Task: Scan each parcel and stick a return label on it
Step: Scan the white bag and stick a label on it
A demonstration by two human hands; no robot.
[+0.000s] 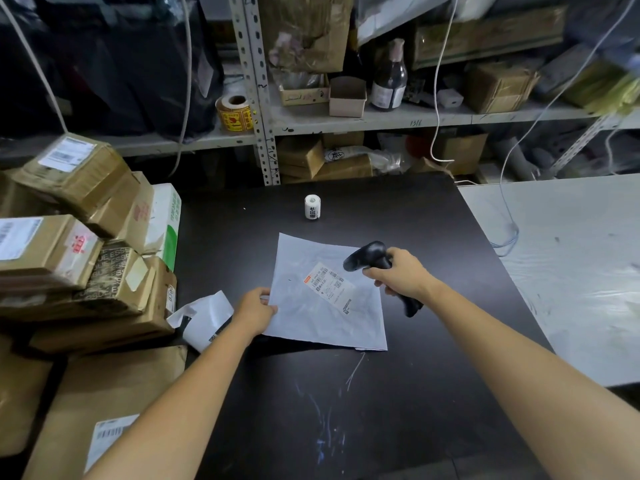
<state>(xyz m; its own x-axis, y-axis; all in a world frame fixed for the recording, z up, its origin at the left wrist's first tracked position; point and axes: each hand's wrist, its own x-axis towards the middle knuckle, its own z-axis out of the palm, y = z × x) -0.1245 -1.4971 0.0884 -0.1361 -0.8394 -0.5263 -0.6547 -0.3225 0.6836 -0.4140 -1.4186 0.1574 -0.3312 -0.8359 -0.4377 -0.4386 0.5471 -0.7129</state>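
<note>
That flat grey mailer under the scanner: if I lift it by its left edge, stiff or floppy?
Probably floppy: the grey mailer lies thin and wrinkled on the black table, so it would likely sag from the left hand gripping its edge. It looks light, with no visible bulge. Its smooth film may slide easily if pushed.

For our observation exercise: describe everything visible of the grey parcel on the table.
The parcel is a flat, pale grey plastic mailer, roughly square, slightly wrinkled, lying on the black table. A white label with barcodes sits on top. The left hand grips its left edge; the scanner in the right hand points at it.
</note>
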